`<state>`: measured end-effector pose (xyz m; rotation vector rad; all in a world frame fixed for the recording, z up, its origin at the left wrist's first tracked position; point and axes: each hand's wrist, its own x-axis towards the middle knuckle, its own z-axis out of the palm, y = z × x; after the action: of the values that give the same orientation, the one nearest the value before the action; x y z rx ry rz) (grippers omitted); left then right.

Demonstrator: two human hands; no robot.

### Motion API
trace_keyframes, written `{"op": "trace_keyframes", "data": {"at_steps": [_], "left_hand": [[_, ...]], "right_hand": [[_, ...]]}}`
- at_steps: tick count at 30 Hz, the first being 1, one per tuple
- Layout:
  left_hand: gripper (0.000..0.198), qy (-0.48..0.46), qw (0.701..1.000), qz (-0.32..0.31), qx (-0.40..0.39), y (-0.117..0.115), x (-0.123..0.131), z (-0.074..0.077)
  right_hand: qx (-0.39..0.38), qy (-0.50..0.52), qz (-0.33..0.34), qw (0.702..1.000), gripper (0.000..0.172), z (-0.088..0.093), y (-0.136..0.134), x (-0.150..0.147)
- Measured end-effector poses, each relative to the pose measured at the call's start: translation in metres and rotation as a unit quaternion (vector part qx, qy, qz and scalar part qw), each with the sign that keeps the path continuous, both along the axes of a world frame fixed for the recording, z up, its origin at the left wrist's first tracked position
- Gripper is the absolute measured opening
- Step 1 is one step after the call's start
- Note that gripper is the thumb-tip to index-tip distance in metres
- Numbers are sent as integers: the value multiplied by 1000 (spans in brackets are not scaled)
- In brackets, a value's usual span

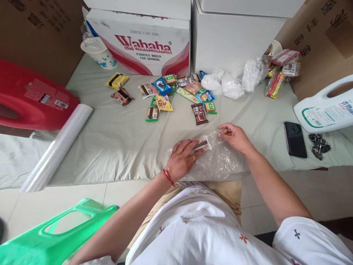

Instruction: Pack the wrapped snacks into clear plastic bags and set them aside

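Note:
My left hand (181,157), with a red string bracelet at the wrist, lies over a small wrapped snack (203,144) at the table's front edge. Its fingers press on the snack and cover part of it. Around and under the snack spreads crinkled clear plastic film (220,162). At the film's far right edge, my right hand (234,137) has its thumb and fingers closed on the plastic. Just beyond the hands lies a brown cocoa snack packet (199,113), touched by neither hand.
Behind are assorted snack packets (162,92), bunched clear plastic (231,84) and a Wahaba carton (143,48). A film roll (57,147) and red jug (35,95) lie left. A phone (295,139), keys (319,146) and white detergent bottle (328,106) are right. A green stool (57,228) stands below.

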<state>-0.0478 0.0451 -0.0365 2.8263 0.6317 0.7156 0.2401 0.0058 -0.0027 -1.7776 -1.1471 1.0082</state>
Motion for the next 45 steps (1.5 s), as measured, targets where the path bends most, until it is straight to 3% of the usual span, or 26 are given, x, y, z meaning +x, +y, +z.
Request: {"op": "trace_keyframes", "data": {"at_steps": [4,5,7,10,12,14,17,20,24,27,30,34,37,40,42,45], "left_hand": [[44,-1,1000,18,23,-4,0,1],[44,2,1000,10,18,-4,0,1],[44,5,1000,-8,-7,-3,0,4],[47,-5,997,-34,-62,0,1,8],[48,-16,994,-46,-99,3,3,11],[49,-20,989,-58,-133,6,5,14],[50,-10,983,-71,-169,11,6,19],[52,0,979,-81,-185,14,6,23],[55,16,975,-81,-206,16,7,28],[55,45,975,-75,-206,16,8,32],[52,65,974,-72,-203,16,11,35],[45,25,967,-76,-240,18,11,37],[39,-23,941,-61,-332,25,2,35],[35,-88,905,12,-415,27,-18,34],[34,-134,907,77,-391,18,-33,35],[56,-177,952,126,-217,-9,-49,35]], "right_hand": [[50,-151,-81,984,24,6,-27,6],[69,-183,-62,979,24,9,-41,5],[121,-237,50,963,26,13,-75,-2],[188,-333,228,895,48,9,-125,-26],[208,-395,246,861,55,0,-145,-44],[227,-434,200,849,48,-10,-153,-58],[257,-422,127,860,28,-9,-143,-67],[277,-371,91,882,22,13,-121,-66],[282,-282,122,909,20,46,-82,-60],[271,-251,127,921,20,57,-47,-61],[235,-230,124,936,21,53,-12,-66],[120,-225,148,956,19,33,19,-75],[50,-293,164,941,20,19,26,-83],[21,-365,147,919,26,12,23,-92],[9,-390,140,910,29,12,19,-96],[6,-406,135,904,30,12,16,-100]]}}
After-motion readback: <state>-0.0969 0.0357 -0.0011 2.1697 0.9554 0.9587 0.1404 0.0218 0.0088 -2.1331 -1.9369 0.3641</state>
